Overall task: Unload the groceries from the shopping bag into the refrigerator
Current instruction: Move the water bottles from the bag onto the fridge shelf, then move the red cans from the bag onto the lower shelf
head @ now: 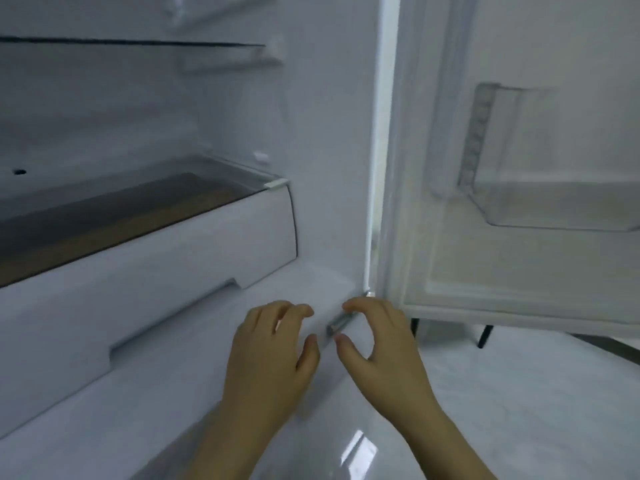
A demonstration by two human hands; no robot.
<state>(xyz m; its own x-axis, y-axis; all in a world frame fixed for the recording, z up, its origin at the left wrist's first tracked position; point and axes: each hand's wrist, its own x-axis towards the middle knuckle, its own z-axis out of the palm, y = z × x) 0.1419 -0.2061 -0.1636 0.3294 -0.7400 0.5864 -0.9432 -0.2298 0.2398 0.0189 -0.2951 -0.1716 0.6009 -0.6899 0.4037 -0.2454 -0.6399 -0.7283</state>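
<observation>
The refrigerator (329, 140) stands open in front of me, its white inside showing no food. No shopping bag or groceries are in view. My left hand (273, 348) hovers at the lower front ledge of the cabinet, fingers loosely curled and holding nothing. Just to its right, my right hand (377, 344) is near the metal door hinge (341, 323), thumb and forefinger curved apart in a C with nothing between them. The two hands are a small gap apart.
A white crisper drawer (156, 271) sits under a glass cover, with a glass shelf (138, 43) higher up. The open door (485, 271) at right carries a clear bin (554, 206). Glossy white floor (519, 410) lies below, with a dark furniture leg (485, 336) behind the door.
</observation>
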